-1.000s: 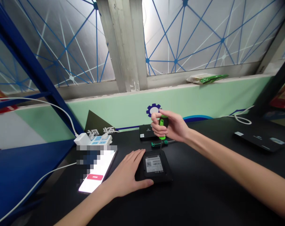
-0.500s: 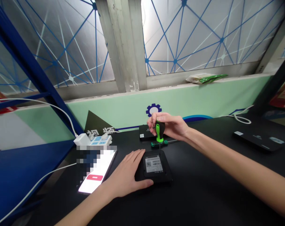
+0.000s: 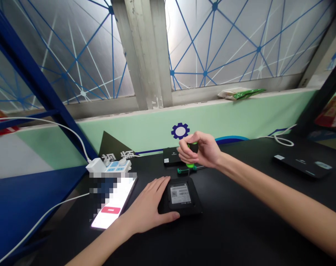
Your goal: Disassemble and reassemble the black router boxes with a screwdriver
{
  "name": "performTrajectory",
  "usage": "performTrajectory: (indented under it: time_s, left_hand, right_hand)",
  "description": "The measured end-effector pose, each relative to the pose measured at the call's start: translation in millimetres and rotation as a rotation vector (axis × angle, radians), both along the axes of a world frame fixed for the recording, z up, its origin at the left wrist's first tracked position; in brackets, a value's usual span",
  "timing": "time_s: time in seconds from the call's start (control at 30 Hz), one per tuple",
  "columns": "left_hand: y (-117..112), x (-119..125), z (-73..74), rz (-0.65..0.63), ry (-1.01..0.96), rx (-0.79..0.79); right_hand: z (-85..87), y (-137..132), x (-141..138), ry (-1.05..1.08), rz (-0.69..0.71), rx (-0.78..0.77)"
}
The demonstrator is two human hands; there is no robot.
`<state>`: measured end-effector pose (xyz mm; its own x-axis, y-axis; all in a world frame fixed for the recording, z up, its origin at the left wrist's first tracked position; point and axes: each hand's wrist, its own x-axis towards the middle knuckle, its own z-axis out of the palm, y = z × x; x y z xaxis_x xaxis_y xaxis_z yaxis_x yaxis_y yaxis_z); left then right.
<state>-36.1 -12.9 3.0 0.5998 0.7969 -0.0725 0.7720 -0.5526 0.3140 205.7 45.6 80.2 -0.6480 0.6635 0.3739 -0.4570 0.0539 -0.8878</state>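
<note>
A small black box (image 3: 180,198) with a white label lies face down on the black table (image 3: 240,229). My left hand (image 3: 149,207) rests flat against the box's left side, fingers stretched out, thumb along its near edge. My right hand (image 3: 202,149) is closed round the green and black handle of a screwdriver (image 3: 191,155), held upright with its thin shaft pointing down at the box's far edge. A second green screwdriver (image 3: 187,169) lies on the table just behind the box.
A lit phone (image 3: 114,207) lies left of the box, with a white power strip (image 3: 108,166) and cables behind it. Another black box (image 3: 170,156) sits by the wall, and a flat black device (image 3: 302,164) lies at the right. A blue shelf frame (image 3: 31,74) stands on the left.
My right hand has turned on the screwdriver handle and now covers more of it. My left hand and the box have stayed where they were.
</note>
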Motion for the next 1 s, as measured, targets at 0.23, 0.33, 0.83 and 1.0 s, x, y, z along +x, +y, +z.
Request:
performTrajectory:
  time_s: [0.23,0.33,0.83,1.0]
  left_hand:
    - [-0.6,0.2,1.1,-0.018,-0.012,0.021]
    - [-1.0,0.7,1.5,-0.008,0.004,0.010]
    - [-1.6,2.4,3.4,0.006,0.028,-0.015]
    - [-0.2,-0.5,-0.8,-0.012,0.001,0.007]
  right_hand:
    - [-1.8,-1.5,-1.3,0.028,-0.024,-0.066]
    - [-2.4,-1.1,-1.7,0.031,-0.023,-0.082]
    - [-2.5,-1.6,-2.5,0.042,0.018,-0.059]
    - [-3.0,-0.6,-2.3,0.051,0.019,-0.086]
